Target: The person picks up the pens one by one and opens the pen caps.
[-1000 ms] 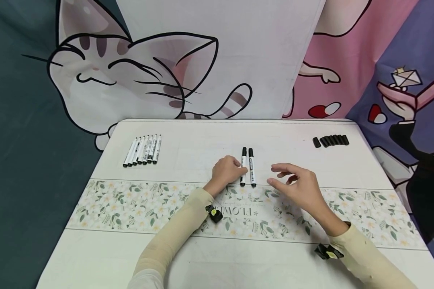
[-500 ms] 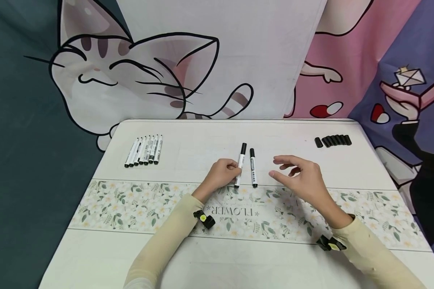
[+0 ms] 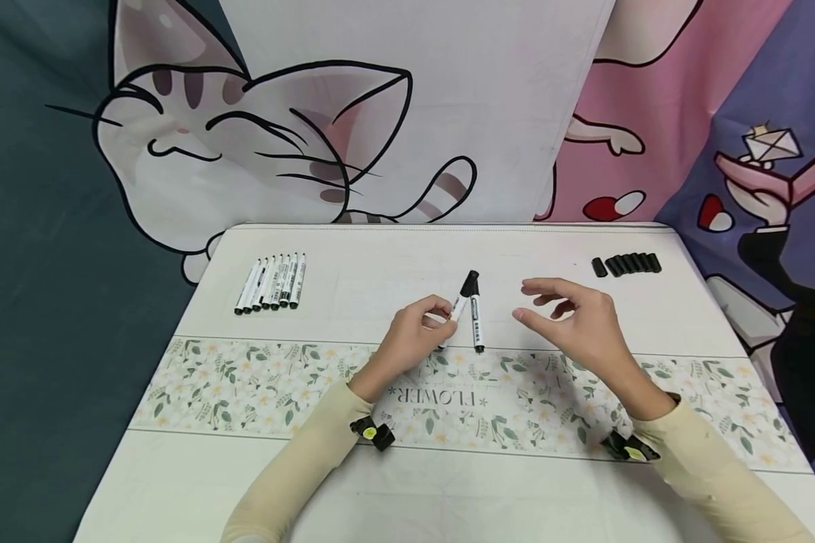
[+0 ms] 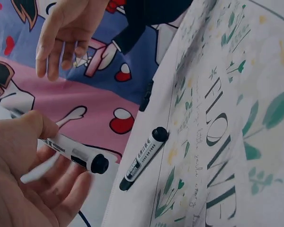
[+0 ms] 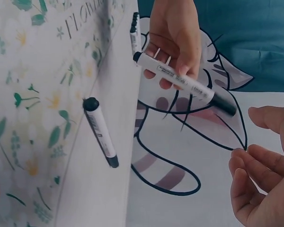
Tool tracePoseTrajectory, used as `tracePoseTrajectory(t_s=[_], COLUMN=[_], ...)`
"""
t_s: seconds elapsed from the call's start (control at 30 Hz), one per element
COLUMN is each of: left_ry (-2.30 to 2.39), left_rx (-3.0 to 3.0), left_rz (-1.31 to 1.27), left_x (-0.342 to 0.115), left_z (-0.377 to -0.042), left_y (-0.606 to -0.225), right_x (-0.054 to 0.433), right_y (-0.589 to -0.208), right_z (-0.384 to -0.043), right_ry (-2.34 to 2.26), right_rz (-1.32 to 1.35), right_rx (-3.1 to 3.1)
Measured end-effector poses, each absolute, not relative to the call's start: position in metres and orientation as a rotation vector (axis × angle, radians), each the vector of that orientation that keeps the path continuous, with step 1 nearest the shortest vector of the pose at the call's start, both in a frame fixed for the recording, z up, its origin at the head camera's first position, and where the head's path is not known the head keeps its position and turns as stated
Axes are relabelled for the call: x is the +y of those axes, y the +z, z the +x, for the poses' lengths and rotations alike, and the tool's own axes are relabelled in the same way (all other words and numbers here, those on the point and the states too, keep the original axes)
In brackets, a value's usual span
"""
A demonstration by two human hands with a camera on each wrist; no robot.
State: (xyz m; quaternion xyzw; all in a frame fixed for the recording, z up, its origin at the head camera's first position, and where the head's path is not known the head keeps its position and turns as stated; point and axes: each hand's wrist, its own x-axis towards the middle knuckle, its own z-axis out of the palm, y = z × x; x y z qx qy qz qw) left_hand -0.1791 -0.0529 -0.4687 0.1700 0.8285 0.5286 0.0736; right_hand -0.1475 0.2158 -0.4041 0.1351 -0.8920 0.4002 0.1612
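Observation:
My left hand pinches a white whiteboard marker between thumb and fingers. The marker is lifted off the table and tilted, its black cap on and toward the upper right in the head view. A second capped marker lies on the table just to the right, its label showing in the left wrist view. Further right, my right hand hovers with thumb and fingers apart and loosely bent, holding nothing. In the right wrist view, a gap separates its fingertips from the cap end of the held marker.
Several uncapped markers lie in a row at the table's back left. Several black caps are lined up at the back right, one slightly apart. A floral band crosses the white table. A cartoon-printed curtain hangs behind.
My left hand has raised the marker off the table and tilted its cap end rightward, away from its place beside the other marker. My right hand has shifted slightly up and right.

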Motion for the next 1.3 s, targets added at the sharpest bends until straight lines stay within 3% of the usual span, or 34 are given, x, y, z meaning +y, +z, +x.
tracePoseTrajectory(t_s=[0.37, 0.67, 1.3], left_ry=[1.478, 1.491, 1.498], left_rx=[2.563, 2.524, 2.544], left_rz=[1.005, 1.134, 1.13], left_x=[-0.061, -0.064, -0.069], left_z=[-0.165, -0.154, -0.143], left_y=[-0.47, -0.47, -0.479], right_x=[0.213, 0.205, 0.19], right_y=[-0.388, -0.383, -0.4], right_z=[-0.138, -0.125, -0.114], right_ry=[1.136, 0.966, 0.795], right_rz=[0.564, 0.887, 1.136], right_rx=[-2.507, -2.485, -2.456])
